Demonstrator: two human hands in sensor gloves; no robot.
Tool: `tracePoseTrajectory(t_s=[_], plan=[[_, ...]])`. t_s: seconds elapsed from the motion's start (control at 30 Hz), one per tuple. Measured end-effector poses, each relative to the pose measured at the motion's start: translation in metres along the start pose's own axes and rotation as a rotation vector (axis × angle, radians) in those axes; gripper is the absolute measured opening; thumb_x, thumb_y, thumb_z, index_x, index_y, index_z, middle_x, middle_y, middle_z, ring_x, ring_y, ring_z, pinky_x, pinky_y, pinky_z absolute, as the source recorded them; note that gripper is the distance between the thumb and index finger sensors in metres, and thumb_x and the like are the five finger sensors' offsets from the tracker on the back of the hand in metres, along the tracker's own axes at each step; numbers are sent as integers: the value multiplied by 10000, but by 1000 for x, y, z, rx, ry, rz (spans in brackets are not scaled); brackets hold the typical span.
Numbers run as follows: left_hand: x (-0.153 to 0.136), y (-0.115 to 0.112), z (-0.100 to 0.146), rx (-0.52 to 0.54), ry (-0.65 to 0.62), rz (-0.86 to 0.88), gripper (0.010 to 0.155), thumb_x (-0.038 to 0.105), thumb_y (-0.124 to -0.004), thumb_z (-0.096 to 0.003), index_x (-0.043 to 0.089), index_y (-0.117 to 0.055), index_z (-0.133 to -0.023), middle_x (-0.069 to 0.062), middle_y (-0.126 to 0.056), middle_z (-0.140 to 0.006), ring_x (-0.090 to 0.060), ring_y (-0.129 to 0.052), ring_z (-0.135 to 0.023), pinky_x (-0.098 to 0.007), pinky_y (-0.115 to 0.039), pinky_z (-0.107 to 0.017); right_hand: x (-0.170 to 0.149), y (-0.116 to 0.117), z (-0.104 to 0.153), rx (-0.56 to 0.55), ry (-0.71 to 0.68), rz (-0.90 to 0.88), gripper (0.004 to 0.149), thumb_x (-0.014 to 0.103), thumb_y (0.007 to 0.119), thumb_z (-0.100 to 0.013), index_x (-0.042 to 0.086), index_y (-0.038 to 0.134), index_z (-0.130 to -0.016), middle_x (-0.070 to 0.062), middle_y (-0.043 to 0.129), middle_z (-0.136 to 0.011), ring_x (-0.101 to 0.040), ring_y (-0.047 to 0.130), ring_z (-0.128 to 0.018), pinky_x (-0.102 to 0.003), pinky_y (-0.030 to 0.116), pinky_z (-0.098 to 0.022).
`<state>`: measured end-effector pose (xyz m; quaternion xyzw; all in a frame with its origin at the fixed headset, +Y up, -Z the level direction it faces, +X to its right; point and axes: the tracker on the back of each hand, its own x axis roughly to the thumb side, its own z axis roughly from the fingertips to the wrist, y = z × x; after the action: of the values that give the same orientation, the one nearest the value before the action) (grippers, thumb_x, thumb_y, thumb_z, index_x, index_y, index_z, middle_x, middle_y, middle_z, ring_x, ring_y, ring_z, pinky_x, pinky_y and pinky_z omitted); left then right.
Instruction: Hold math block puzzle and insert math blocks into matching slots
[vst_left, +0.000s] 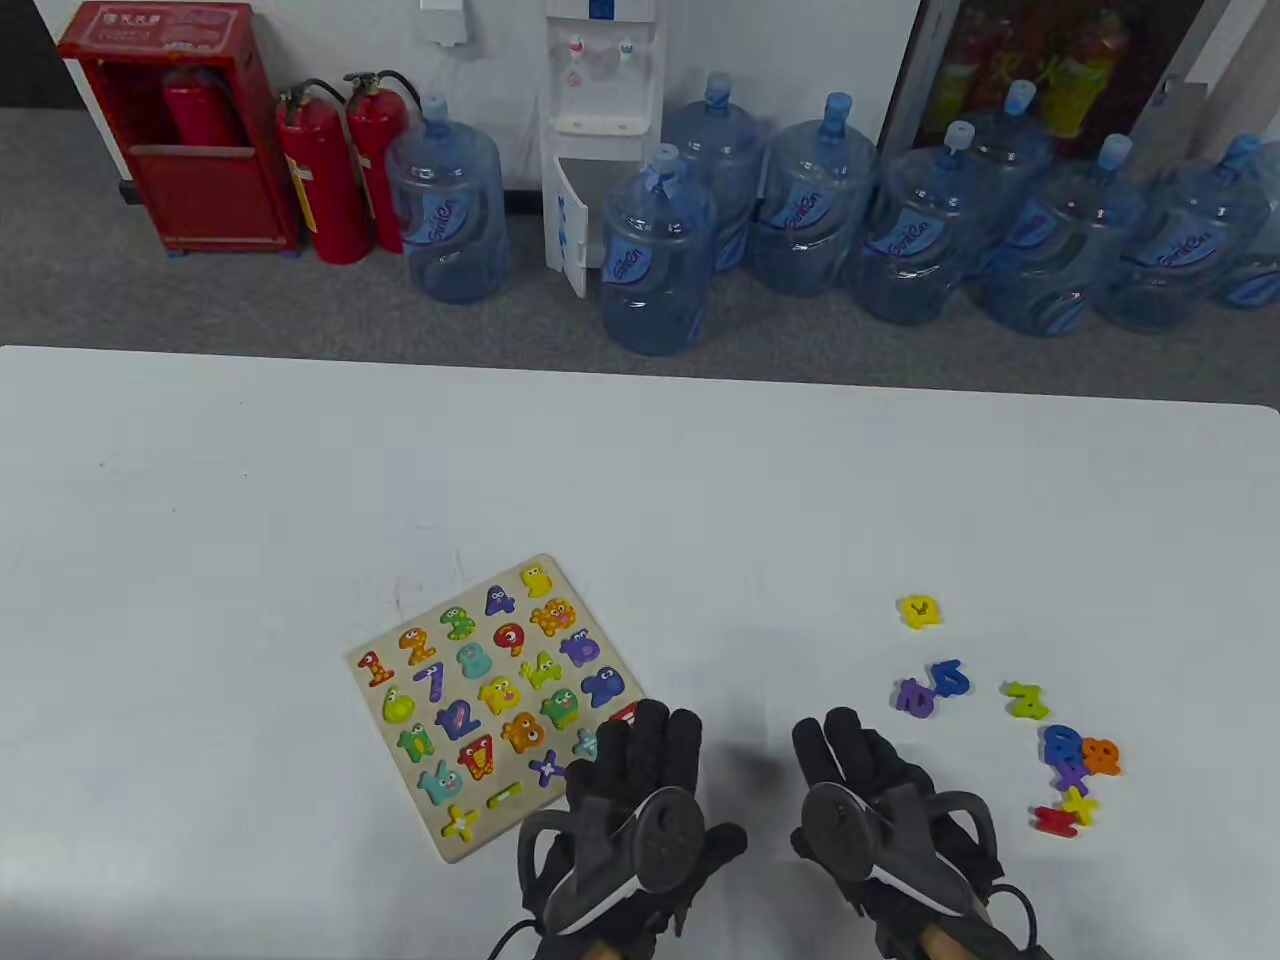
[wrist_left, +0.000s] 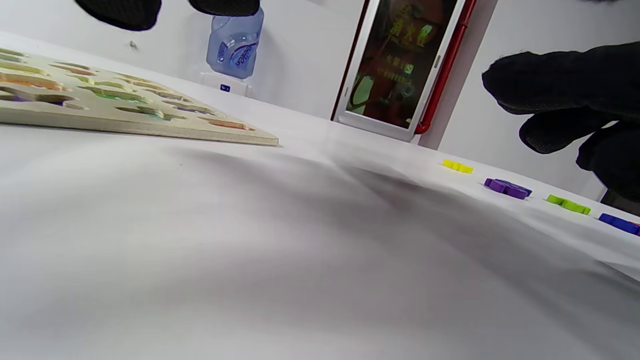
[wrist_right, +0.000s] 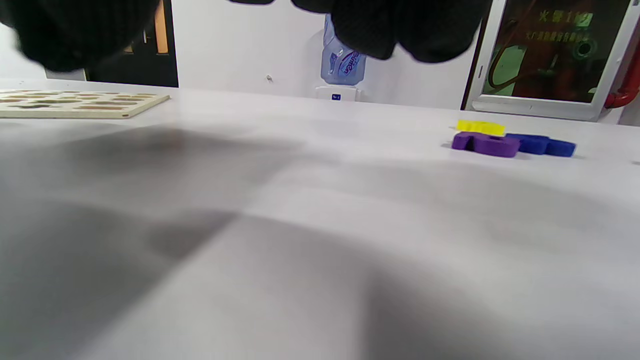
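The puzzle board (vst_left: 497, 705) lies flat on the white table (vst_left: 200, 500), left of centre and turned at an angle, with coloured number pictures across its face. The left hand (vst_left: 625, 800) hovers at the board's near right corner, fingers spread and holding nothing; whether it touches the board I cannot tell. The right hand (vst_left: 880, 810) sits just right of it, the 2 hands apart, fingers loose and empty. Loose blocks lie further right: a yellow block (vst_left: 919, 610) farthest, a purple block (vst_left: 914, 696) touching a blue block (vst_left: 951, 678), a green block (vst_left: 1026, 700), and a near cluster (vst_left: 1072, 780) of mixed colours.
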<state>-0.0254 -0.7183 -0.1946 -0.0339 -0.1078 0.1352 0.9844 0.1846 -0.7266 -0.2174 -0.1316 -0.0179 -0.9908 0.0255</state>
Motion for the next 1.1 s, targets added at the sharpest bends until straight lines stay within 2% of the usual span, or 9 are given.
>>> tracePoseTrajectory(t_s=[0.2, 0.37, 0.57, 0.73, 0.87, 1.03, 1.1], plan=[[2, -4, -1, -44, -4, 27, 936, 724, -587, -323, 296, -261, -1089, -13, -208, -1151, -466, -402, -1084, -716, -560, -690, 1, 1, 0, 22, -10, 6, 896, 525, 704, -245, 270, 288, -995, -112, 242, -1053, -333, 497, -965, -479, 589, -673], [1, 0, 0, -9, -4, 10, 935, 725, -586, -323, 296, -263, -1088, -14, -209, -1151, -464, -405, -1084, -715, -562, -691, 2, 1, 0, 18, -17, 7, 897, 525, 704, -244, 270, 287, -995, -112, 241, -1052, -332, 500, -964, -479, 590, -673], [-16, 1, -8, -52, 65, -43, 936, 719, -596, -326, 294, -264, -1090, -19, -210, -1153, -471, -391, -1085, -723, -547, -692, -9, 2, -4, 41, 39, -9, 896, 515, 711, -249, 273, 280, -995, -108, 228, -1054, -334, 481, -971, -486, 573, -682], [-45, 17, -7, -76, 172, -43, 932, 717, -603, -334, 286, -284, -1096, -30, -223, -1155, -486, -405, -1082, -739, -555, -680, -28, 1, -6, 49, 86, -47, 884, 499, 719, -256, 285, 283, -995, -85, 203, -1059, -330, 445, -985, -498, 538, -700], [-81, 33, -1, -51, 289, -45, 914, 701, -626, -338, 284, -329, -1096, -24, -274, -1159, -494, -432, -1078, -759, -552, -668, -47, -3, -7, 22, 132, -57, 877, 491, 727, -259, 292, 294, -996, -72, 199, -1063, -330, 431, -992, -507, 520, -708], [-133, 35, 12, -113, 467, -162, 909, 696, -630, -348, 291, -312, -1097, -44, -244, -1157, -507, -406, -1079, -767, -540, -669, -76, -8, -5, 3, 201, -55, 937, 473, 801, -233, 294, 291, -999, -69, 168, -1065, -332, 406, -1003, -516, 504, -716], [-154, 34, 18, -195, 536, -161, 890, 690, -631, -356, 321, -305, -1098, -38, -228, -1158, -526, -384, -1078, -765, -541, -671, -91, -9, -4, 1, 242, -47, 961, 469, 827, -218, 295, 296, -1000, -65, 161, -1068, -336, 399, -1006, -524, 493, -720]])
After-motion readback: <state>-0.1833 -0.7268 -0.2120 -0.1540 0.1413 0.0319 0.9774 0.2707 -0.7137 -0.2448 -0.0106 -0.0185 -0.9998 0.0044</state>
